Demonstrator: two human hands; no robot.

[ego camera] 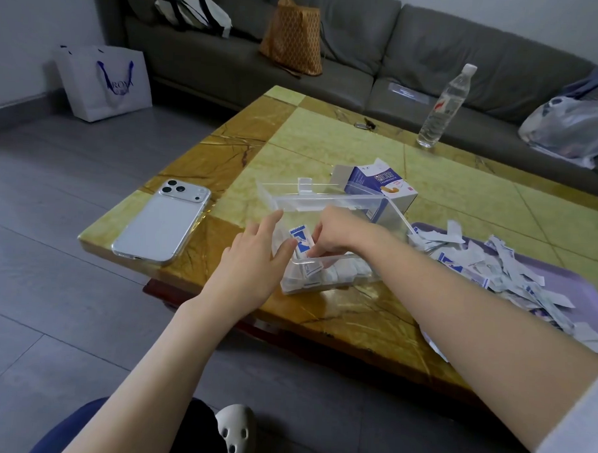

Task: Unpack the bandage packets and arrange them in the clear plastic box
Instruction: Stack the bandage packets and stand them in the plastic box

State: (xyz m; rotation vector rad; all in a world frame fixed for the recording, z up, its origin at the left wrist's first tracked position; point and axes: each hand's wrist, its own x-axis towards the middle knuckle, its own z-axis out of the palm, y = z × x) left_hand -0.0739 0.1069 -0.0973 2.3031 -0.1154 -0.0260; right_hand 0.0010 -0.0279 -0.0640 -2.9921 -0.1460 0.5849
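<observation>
The clear plastic box [336, 279] stands near the table's front edge with its lid [282, 191] swung open behind it. Several white and blue bandage packets [323, 272] lie packed inside along the front wall. My right hand [335, 233] reaches into the box and pinches an upright blue and white packet [300, 241]. My left hand [255, 258] rests against the box's left side, fingers spread, thumb touching the same packet. The opened blue and white bandage carton [378, 183] lies behind the box.
A lilac tray [562, 275] at the right holds a heap of torn wrappers [501, 266]. A white phone [164, 220] lies at the table's left corner. A water bottle [443, 106] and keys [365, 124] are at the far edge. A sofa with bags stands behind.
</observation>
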